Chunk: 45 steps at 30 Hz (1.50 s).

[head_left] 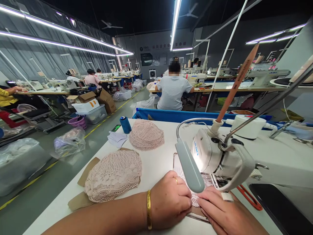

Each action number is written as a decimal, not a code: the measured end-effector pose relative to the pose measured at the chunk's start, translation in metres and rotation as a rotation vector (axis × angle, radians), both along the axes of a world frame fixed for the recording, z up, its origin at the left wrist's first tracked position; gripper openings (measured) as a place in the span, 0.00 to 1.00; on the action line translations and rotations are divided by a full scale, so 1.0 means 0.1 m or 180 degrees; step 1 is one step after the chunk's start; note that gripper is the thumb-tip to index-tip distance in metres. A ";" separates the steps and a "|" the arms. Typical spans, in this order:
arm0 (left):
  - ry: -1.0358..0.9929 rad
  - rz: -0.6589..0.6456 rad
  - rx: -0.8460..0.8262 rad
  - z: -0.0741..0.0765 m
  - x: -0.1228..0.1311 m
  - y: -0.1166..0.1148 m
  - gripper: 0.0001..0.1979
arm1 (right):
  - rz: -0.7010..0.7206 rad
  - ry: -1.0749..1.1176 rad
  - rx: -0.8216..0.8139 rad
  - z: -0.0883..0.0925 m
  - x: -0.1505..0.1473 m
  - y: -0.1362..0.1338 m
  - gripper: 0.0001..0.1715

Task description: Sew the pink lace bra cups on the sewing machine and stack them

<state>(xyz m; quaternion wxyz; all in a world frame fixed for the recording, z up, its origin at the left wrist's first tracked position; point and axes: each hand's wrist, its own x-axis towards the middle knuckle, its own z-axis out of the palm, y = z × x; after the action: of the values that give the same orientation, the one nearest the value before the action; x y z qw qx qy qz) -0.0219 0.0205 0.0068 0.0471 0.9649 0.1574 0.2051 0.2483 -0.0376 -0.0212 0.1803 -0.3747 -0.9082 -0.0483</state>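
Observation:
Under the head of a white sewing machine [205,151] lies a pale pink lace piece [195,200], mostly covered by my hands and a grey work lamp [189,166]. My left hand [171,199], with a ring and a gold bangle, has its curled fingers closed on the lace's left side. From the right, my right hand [220,209] pinches the edge of the same lace close to the presser area. Its fingertips are partly hidden. Left of my hands rests a stack of lace pieces [114,174] on brown card, with another lace stack [146,134] behind it.
A blue thread cone [125,124] and white paper [117,139] stand at the table's far left. Red thread snips [249,197] and a black phone-like slab [281,205] lie right of my right hand. A person in a light shirt [174,89] sits ahead.

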 end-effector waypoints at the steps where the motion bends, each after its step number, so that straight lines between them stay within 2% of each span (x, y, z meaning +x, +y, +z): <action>1: 0.0023 -0.0020 -0.0040 0.01 0.00 0.00 0.11 | 0.0004 -0.0022 0.0045 -0.01 0.00 0.00 0.23; 5: 0.0073 0.0079 -0.0006 0.01 0.01 0.01 0.09 | 0.0005 -0.0058 0.0155 -0.02 0.01 0.01 0.23; 9: -0.0011 0.0211 0.0061 0.00 0.02 0.03 0.08 | -0.0155 0.0119 0.0005 -0.03 -0.03 0.02 0.20; 14: 0.0197 0.0445 0.0163 0.00 0.03 0.03 0.08 | -0.0298 0.0057 -0.0010 -0.04 -0.05 0.04 0.20; 17: 0.0132 0.0364 0.0265 0.00 0.03 0.03 0.09 | -0.0260 -0.0061 0.0077 -0.04 -0.05 0.04 0.21; 23: -0.0010 0.0262 0.0215 -0.06 0.02 0.07 0.07 | -0.0257 -0.0056 0.0121 -0.05 -0.06 0.06 0.16; 28: 0.0103 0.0231 0.0134 -0.06 0.02 0.10 0.07 | -0.0233 -0.0173 0.0171 -0.10 -0.06 0.07 0.19; 33: 0.0258 0.0244 0.0072 -0.02 0.02 0.15 0.06 | -0.0388 -0.0278 0.0335 -0.17 -0.04 0.07 0.22; 39: 0.0231 0.0253 0.0010 -0.05 0.05 0.22 0.06 | -0.0516 -0.0495 0.0669 -0.26 0.01 0.09 0.26; 45: 0.0300 0.0308 -0.0038 -0.07 0.07 0.24 0.05 | -0.0613 -0.0376 0.1059 -0.16 -0.05 0.11 0.23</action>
<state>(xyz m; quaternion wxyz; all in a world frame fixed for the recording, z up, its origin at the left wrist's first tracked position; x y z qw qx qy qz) -0.0151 0.0448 0.0003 0.0353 0.9644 0.2072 0.1606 0.2430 -0.0266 -0.0376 0.1807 -0.4214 -0.8566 -0.2367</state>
